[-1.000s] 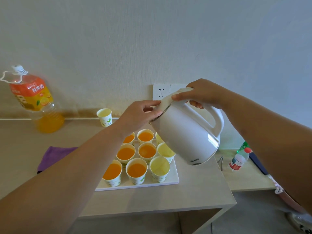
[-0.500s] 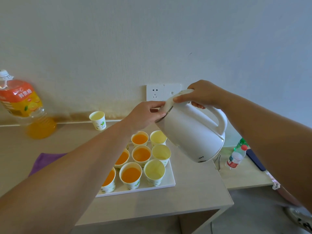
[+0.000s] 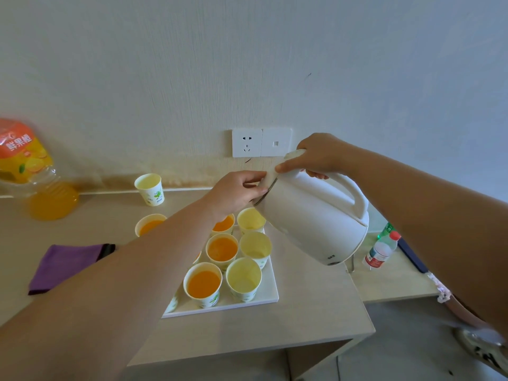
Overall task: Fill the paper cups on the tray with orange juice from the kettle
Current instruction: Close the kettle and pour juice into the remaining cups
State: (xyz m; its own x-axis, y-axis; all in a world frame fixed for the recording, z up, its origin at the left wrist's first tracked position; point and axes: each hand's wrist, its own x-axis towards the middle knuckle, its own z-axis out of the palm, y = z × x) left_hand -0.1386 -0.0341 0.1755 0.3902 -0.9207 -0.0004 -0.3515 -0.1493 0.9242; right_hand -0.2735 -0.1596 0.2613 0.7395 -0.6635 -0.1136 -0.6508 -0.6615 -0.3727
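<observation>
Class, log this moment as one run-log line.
right hand grips handle of tilted white plastic kettle | left hand holds lid edge | kettle above empty paper cups on white square tray | no stream visible

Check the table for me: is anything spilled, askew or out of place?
No spill shows. One paper cup stands off the tray, back by the wall, and looks unfilled. The lid of the kettle seems slightly ajar; the left hand pinches its edge while the right hand grips the handle.

Beige table [image 3: 302, 312] w/ white tray [image 3: 265, 294], purple cloth [image 3: 66, 262], juice bottle [image 3: 30, 171] & lone cup [image 3: 149, 189] nr wall
</observation>
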